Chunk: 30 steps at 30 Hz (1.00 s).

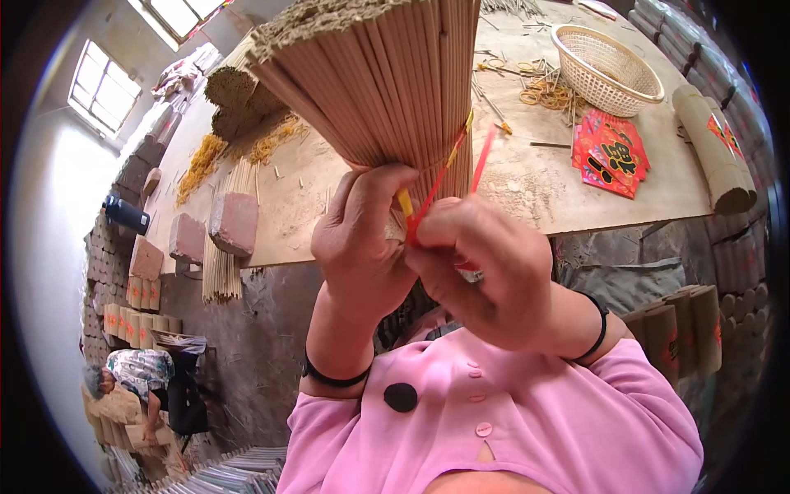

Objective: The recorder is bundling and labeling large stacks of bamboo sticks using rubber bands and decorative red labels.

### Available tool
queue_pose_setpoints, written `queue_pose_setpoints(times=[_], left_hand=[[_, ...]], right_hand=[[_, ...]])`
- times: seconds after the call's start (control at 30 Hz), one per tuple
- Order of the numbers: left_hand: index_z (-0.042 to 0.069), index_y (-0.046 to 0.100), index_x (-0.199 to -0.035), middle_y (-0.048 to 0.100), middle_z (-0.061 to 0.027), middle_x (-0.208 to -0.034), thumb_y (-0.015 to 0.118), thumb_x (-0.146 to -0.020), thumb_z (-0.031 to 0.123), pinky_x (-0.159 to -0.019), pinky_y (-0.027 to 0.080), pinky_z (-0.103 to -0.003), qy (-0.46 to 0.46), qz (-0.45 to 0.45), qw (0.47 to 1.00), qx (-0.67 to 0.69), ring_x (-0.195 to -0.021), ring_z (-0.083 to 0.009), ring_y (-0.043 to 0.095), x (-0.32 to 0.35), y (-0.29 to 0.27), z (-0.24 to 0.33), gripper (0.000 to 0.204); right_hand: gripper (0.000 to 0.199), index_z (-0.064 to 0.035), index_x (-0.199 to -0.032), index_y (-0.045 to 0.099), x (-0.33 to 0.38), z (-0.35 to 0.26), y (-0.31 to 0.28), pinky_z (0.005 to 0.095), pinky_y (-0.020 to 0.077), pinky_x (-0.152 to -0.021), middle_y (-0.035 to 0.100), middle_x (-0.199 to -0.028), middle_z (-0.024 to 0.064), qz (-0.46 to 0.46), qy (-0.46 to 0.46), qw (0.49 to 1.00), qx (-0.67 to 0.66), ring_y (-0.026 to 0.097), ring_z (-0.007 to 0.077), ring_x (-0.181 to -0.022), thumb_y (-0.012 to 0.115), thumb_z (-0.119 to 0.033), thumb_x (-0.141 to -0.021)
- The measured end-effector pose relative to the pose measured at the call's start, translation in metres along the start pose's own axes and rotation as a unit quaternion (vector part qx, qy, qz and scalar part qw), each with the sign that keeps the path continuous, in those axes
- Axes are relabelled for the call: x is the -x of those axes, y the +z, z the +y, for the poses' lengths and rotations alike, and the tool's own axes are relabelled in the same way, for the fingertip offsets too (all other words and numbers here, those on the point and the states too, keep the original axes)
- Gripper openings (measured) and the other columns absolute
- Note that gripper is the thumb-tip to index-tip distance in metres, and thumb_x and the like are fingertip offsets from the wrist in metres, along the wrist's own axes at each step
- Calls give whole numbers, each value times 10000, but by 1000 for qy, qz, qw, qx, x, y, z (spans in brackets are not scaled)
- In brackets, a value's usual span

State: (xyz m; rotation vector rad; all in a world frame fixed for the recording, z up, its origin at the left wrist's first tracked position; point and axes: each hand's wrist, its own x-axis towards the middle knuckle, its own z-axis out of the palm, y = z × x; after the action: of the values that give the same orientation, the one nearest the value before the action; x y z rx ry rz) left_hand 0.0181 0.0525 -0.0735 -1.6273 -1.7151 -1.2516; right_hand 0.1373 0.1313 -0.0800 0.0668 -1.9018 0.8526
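white basket [609, 70], red packets [611, 154], pink bricks [234, 222]

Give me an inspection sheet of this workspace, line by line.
Surface: wooden table, dusty with scraps.
Job's things: big bundle of thin sticks; red tie around it.
Clutter: rubber bands, plastic basket, red paper packets, bricks, loose stick bundles.
Hands: left hand grips the bundle; right hand pinches the tie.
Cables: nothing seen.
Surroundings: stacked paper tubes, windows, another person seated lower left.
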Motion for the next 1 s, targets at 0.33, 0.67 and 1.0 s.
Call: queue_pose_setpoints(times=[0.33,0.67,1.0], left_hand=[[-19,615,-884,627,-95,-743,586,-885,96,-616,485,-258,-176,-6,962,209,-669,-167,621,8,0,-10,118],[-45,606,-908,629,-110,-796,591,-856,-8,-581,547,-250,-156,25,966,204,-661,-141,623,8,-5,-21,65],[-36,553,-890,611,-133,-796,588,-838,-43,-539,543,-247,-70,68,989,112,-645,-163,611,4,6,-57,62]], right_hand=[[312,-22,-1017,616,32,27,-15,300,494,-637,633,-908,93,89,-56,994,21,620,221,-726,706,-47,-719],[64,6,-815,620,4,55,-6,218,448,-586,597,-726,49,144,144,978,-32,559,81,-664,680,10,-795],[142,-12,-891,628,-19,99,-2,213,449,-593,599,-766,37,117,132,974,-143,552,78,-679,711,-13,-775]])
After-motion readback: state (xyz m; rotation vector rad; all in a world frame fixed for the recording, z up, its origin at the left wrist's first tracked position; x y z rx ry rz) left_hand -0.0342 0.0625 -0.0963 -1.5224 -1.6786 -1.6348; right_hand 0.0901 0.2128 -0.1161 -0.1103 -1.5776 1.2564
